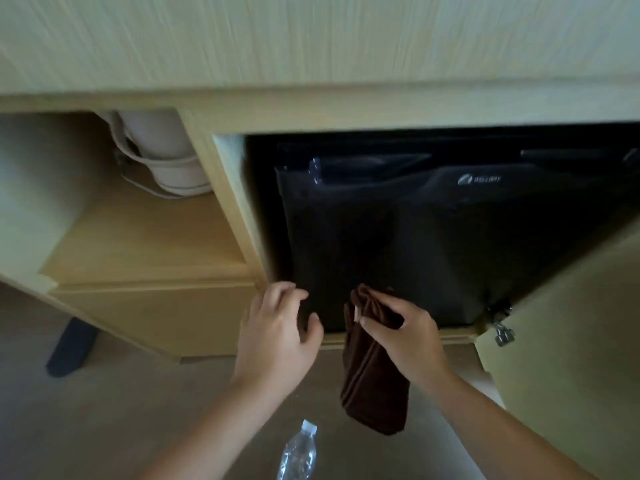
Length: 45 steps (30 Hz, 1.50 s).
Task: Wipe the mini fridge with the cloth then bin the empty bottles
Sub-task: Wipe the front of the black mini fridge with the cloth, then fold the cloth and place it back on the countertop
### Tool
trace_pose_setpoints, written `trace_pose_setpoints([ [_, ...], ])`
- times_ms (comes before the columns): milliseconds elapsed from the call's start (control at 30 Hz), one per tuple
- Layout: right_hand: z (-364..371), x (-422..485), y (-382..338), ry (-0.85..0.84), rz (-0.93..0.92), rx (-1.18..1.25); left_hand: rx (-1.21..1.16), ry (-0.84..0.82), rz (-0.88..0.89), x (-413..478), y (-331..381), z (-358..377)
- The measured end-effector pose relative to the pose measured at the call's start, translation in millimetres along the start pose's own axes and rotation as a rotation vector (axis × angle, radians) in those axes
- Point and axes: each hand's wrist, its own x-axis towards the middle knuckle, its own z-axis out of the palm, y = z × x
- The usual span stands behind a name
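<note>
A black mini fridge (433,244) sits inside a light wooden cabinet, its door closed and a small logo near the top. My right hand (405,336) pinches a folded dark brown cloth (372,375) that hangs down in front of the fridge's lower edge. To the left of the cloth, my left hand (277,334) hovers with fingers apart at the fridge's lower left corner, holding nothing. A clear plastic bottle (298,452) lies on the floor below my hands. Something clear and shiny, possibly a bottle, shows on top of the fridge (315,169).
The cabinet door (568,358) stands open at the right, with a metal hinge at its inner edge. An open shelf (138,244) on the left holds a white kettle (162,150). A dark chair leg (71,348) stands on the beige floor at lower left.
</note>
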Motion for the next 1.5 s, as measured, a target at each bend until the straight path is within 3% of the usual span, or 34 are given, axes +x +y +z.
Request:
trace_pose_setpoints([
  [200,-33,-31,-90,-0.010,0.067,0.020,-0.048,0.042,-0.178,11,39,-83],
  [433,-92,-78,-198,0.058,0.162,0.033,-0.086,0.018,-0.189,-11,90,-191],
  [600,-133,-110,-283,0.081,0.130,-0.018,-0.096,-0.036,-0.152,-25,130,-276],
  [933,-199,-175,-415,0.007,0.016,-0.019,-0.096,0.031,-0.086,-37,200,-406],
  [1200,-205,-205,-478,-0.053,-0.126,-0.060,-0.062,0.109,-0.146,-60,187,-467],
  [1500,-146,-219,-536,-0.079,-0.195,-0.119,-0.065,0.247,-0.173,-73,139,-531],
])
